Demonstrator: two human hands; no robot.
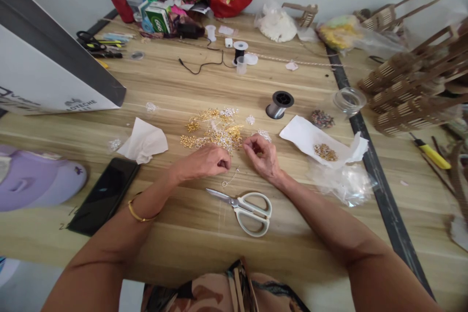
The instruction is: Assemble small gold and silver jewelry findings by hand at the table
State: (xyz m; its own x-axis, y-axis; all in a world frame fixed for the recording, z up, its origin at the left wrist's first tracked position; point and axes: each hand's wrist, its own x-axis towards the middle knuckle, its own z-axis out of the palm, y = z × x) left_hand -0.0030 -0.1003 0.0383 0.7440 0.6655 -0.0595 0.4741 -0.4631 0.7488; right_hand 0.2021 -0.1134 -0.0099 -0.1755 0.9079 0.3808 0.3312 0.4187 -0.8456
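Note:
My left hand (205,160) is closed, its fingertips curled at the near edge of a pile of gold and silver jewelry findings (219,131). Thumb and forefinger of my right hand (263,157) are pinched together just right of that pile. Whatever either hand holds is too small to make out. Below and between them lies a short silver extender chain (231,177) with a ring at one end. Closer to my body rest scissors (252,212) with white handles, blades pointing left. Small silver pieces (263,135) lie just beyond my right hand.
Left are a black phone (106,195), a crumpled tissue (143,140) and a large box (54,58). A wire spool (280,104) stands beyond my right hand. Farther right are white paper (303,136) with gold bits, plastic bags (345,183) and a jar (349,102).

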